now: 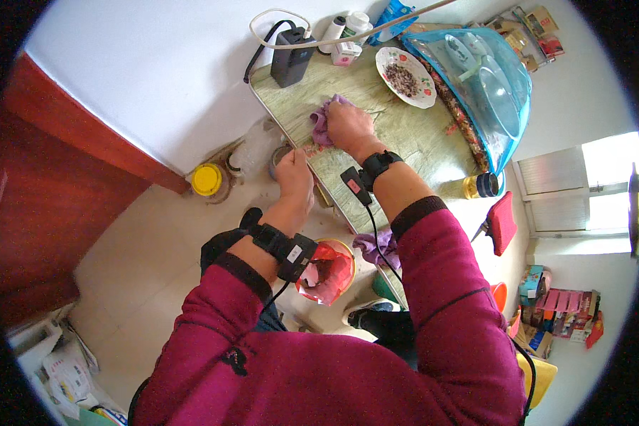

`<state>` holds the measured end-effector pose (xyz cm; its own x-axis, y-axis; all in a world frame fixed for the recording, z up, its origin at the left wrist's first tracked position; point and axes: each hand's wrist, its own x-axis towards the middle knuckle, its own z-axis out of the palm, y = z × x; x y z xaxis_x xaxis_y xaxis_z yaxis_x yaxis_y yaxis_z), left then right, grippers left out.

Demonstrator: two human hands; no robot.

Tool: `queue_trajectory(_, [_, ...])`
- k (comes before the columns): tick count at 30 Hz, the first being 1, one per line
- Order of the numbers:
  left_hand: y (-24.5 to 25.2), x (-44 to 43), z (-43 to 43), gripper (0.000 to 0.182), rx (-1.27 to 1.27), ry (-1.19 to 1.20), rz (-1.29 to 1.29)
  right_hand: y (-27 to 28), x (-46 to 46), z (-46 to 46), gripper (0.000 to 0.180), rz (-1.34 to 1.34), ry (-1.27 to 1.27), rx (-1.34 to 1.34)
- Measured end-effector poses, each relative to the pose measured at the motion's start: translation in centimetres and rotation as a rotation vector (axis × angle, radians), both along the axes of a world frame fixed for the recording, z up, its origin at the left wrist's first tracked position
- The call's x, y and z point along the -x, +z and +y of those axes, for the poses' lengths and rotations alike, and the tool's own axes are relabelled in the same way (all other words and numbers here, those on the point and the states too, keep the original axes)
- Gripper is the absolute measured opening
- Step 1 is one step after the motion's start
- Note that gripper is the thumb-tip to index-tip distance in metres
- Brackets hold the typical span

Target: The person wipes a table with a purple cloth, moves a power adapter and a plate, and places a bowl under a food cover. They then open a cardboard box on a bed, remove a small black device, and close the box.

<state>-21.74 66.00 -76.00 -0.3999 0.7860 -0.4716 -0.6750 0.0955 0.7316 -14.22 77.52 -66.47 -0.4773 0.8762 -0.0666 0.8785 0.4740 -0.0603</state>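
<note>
My right hand (351, 125) presses a crumpled purple cloth (322, 125) onto the green wood-patterned tabletop (404, 141). At the table's near-left edge is my left hand (295, 178), its fingers curled; whether anything is inside them is hidden. Small reddish scraps (314, 150) lie on the surface between the two hands. A flower-patterned plate (428, 96) holding dark crumbly bits stands beyond my right hand. Below the table edge, a bin (353, 266) lined with a red bag sits on the floor. A second purple cloth (370, 246) lies at the table's front edge, partly behind my right forearm.
A black power bank (293, 64) with a cable, bottles (357, 24) and a small box (346, 53) stand along the wall. To the right are a blue mesh food cover (503, 101) over dishes and a dark-lidded jar (479, 186). A yellow-lidded container (207, 180) stands on the floor.
</note>
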Motion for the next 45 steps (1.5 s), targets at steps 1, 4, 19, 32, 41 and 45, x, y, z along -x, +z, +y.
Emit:
queue_trajectory(1, [0.1, 0.1, 0.0, 0.025, -0.024, 0.001, 0.010, 0.0, 0.0, -0.1, 0.026, 0.000, -0.008, -0.004])
queue_trajectory(4, [0.4, 0.2, -0.1, 0.024, -0.027, -0.017, -0.006, 0.0, 0.2, -0.2, 0.026, 0.006, -0.046, -0.008])
queue_trajectory(19, [1.8, 0.0, -0.3, 0.025, -0.043, 0.028, -0.054, 0.1, 0.4, 0.3, 0.025, -0.013, -0.048, 0.013])
queue_trajectory(32, [2.4, 0.3, -0.6, 0.025, -0.040, 0.016, -0.145, -0.7, 1.8, 8.1, 0.026, 0.101, -0.139, -0.049])
queue_trajectory(41, [0.3, 0.9, 0.1, 0.026, -0.011, -0.079, 0.015, 0.2, -1.9, -2.9, 0.021, -0.110, 0.141, 0.084])
queue_trajectory(45, [1.5, 0.1, -0.2, 0.024, -0.024, 0.057, -0.156, 0.4, -2.6, -5.5, 0.021, -0.108, 0.129, 0.080])
